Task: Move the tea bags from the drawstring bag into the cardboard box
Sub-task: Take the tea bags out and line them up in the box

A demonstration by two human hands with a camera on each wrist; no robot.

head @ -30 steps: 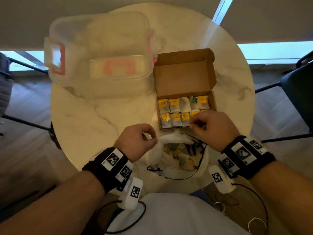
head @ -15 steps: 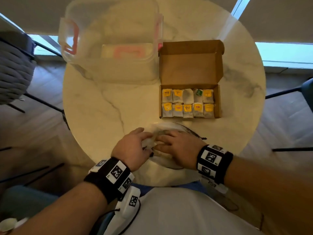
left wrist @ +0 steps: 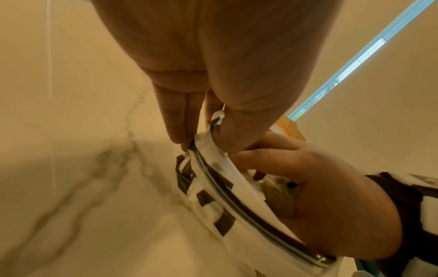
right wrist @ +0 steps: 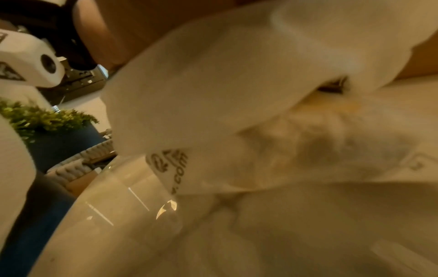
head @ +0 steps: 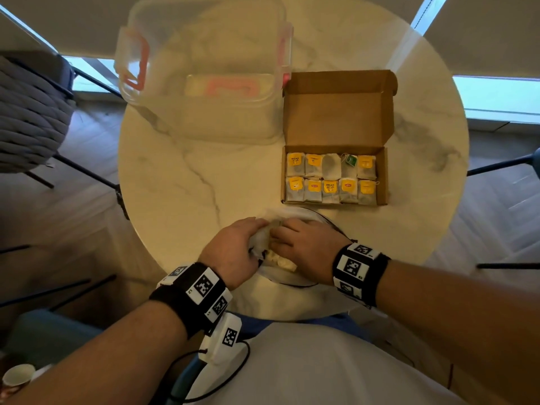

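The open cardboard box [head: 336,118] stands right of the table's centre, with two rows of tea bags [head: 330,178] in its tray. The white drawstring bag [head: 287,276] lies at the near edge, mostly under both hands. My left hand [head: 260,229] pinches the bag's rim [left wrist: 201,148] between thumb and fingers and holds the mouth up. My right hand [head: 277,238] reaches into the mouth, fingers curled inside [left wrist: 260,168]; whether they hold a tea bag is hidden. Loose tea bags [head: 280,261] show inside. The right wrist view is blurred: white bag cloth [right wrist: 213,84] close up.
A large clear plastic container [head: 204,68] with pink clips stands at the back left of the round marble table [head: 190,185]. A grey chair [head: 29,118] is on the left and dark chair legs on the right. A paper cup [head: 17,378] sits at the lower left.
My right hand has left the box's front row and come back into the bag's mouth beside the left hand. The left hand keeps its hold on the rim.
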